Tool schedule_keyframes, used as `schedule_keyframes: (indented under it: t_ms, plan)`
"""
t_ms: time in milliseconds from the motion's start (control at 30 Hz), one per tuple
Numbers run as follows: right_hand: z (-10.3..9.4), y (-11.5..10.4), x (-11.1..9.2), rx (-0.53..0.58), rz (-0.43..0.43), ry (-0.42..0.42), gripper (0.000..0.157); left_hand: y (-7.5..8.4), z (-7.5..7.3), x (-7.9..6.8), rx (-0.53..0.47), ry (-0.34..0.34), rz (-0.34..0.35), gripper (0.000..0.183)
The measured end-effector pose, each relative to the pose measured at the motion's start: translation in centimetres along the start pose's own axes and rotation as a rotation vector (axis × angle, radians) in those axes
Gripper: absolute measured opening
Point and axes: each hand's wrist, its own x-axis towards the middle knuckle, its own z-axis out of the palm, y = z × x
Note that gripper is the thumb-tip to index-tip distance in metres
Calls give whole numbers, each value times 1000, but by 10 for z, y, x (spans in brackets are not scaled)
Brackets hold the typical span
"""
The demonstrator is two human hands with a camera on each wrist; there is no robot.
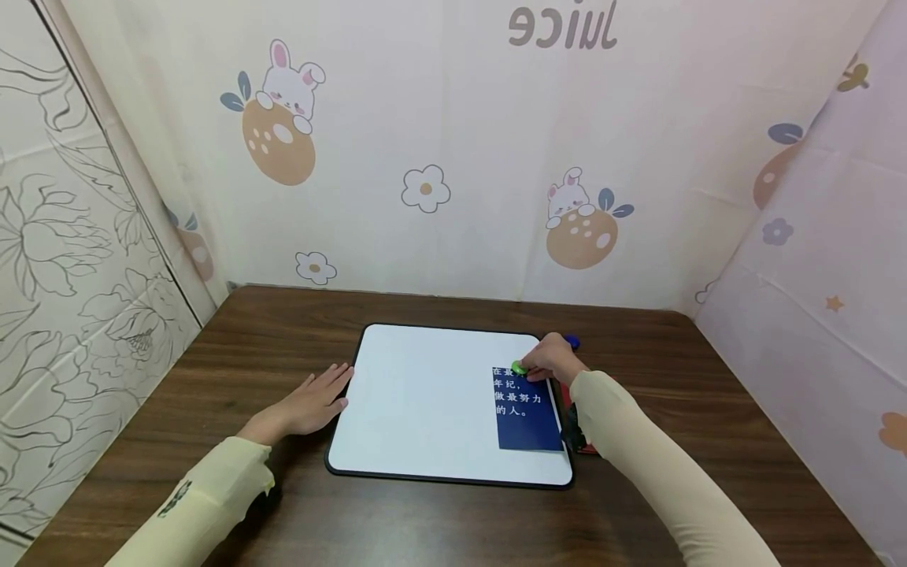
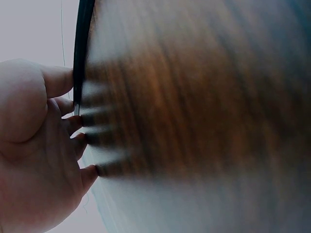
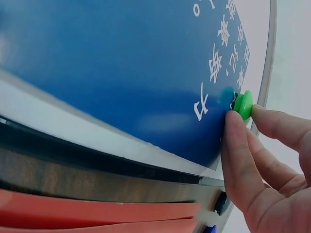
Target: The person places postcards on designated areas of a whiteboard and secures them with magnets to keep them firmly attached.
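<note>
Pale sleeves reach over the wooden table (image 1: 439, 520) toward a whiteboard (image 1: 418, 402). At the board's left edge rests the left hand (image 1: 312, 403), fingers straight and flat, tips touching the black frame. Across the board, the right hand (image 1: 551, 361) pinches a green magnet (image 1: 520, 368) between thumb and forefinger, on the top of a blue card (image 1: 526, 413) lying just below those fingers. Beside the wrist lie red sheets (image 3: 97, 211).

- The left hand (image 1: 312, 402) lies flat, palm down, fingers straight and together, pointing toward 1 o'clock; its forearm runs back toward 7 o'clock.
- The right hand (image 1: 554, 361) is curled, thumb and forefinger pinching, the fingertips (image 3: 236, 127) toward 9 o'clock; its forearm trails toward 5 o'clock.
</note>
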Motion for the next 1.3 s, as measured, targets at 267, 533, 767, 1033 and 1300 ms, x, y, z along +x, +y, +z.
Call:
schedule_keyframes:
  t_ms: [267, 533, 767, 1033, 1300]
  plan:
    - [-4, 3, -5, 56, 6, -4, 21, 0, 1, 1, 4, -1, -10, 56]
    - [-11, 7, -4, 94, -8, -7, 19, 3, -2, 0, 2, -1, -11, 56]
    - [-19, 8, -11, 88, -48, 3, 20, 4, -2, -1, 0, 1, -23, 56]
    - [-30, 12, -16, 61, -66, 4, 24, 4, -1, -1, -5, -2, -20, 56]
    - [-43, 18, -18, 59, -53, 9, 25, 3, -1, -1, -5, 1, -16, 56]
